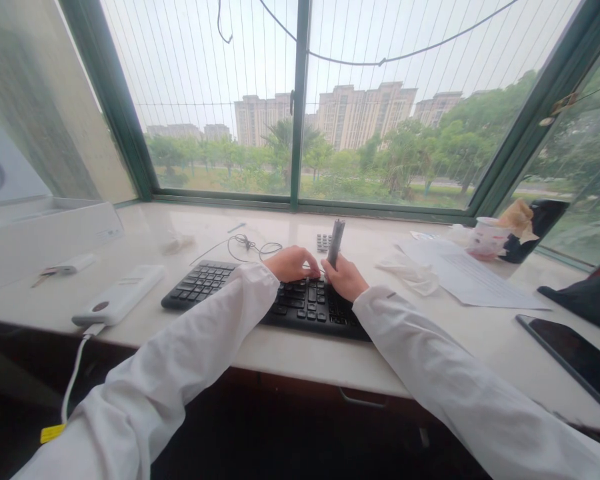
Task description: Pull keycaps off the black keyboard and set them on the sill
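Note:
A black keyboard [300,308] lies on the white sill-like desk, some of its keycaps gone or loose at the right end. Over its upper middle, my left hand [294,264] is bent with thumb and fingertips brought together at the back edge; anything between them is too small to make out. My right hand [347,277] rests on the keyboard's right part, its fingers round a dark grey stick-like object [336,241] that stands upright. Just behind, small grey keycaps [324,242] sit in rows. A thin black cable [247,244] is coiled behind the keyboard.
On the left are a white power bank [123,295] with a cable, a key [47,272] and a white box [45,233]. To the right lie crumpled plastic [413,273], paper sheets [465,277], a cup [485,239] and a phone [575,353]. A window [295,133] stands behind.

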`<state>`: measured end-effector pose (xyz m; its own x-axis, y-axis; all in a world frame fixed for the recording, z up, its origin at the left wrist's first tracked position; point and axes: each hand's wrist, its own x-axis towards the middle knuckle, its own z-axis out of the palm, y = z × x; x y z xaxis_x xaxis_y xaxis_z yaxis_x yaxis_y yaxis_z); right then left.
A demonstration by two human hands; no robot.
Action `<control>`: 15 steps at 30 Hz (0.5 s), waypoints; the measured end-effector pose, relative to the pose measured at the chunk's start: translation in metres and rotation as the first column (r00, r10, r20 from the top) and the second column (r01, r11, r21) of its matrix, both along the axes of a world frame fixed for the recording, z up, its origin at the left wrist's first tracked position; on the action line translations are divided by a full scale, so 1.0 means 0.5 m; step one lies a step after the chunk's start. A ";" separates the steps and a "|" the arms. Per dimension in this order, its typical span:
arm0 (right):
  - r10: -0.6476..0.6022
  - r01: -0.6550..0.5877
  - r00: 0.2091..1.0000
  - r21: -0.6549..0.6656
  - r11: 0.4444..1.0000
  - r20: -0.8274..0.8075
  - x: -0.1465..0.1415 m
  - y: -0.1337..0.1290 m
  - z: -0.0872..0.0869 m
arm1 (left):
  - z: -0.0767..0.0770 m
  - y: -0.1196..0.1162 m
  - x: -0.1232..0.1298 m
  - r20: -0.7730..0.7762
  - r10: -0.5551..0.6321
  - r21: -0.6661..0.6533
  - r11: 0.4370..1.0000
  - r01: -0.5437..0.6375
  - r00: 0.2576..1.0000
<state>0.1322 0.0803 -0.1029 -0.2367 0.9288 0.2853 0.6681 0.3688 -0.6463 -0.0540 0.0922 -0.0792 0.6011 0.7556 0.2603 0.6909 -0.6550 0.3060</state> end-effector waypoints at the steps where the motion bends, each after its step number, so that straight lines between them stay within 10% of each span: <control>1: 0.000 0.000 1.000 -0.003 1.000 0.008 0.000 0.000 0.001 | -0.001 0.003 -0.001 0.003 0.003 -0.001 1.000 -0.003 1.000; 15: 0.055 -0.056 0.998 -0.082 0.995 -0.015 0.002 0.001 0.007 | 0.007 -0.014 0.006 -0.020 0.029 0.041 0.999 -0.028 0.999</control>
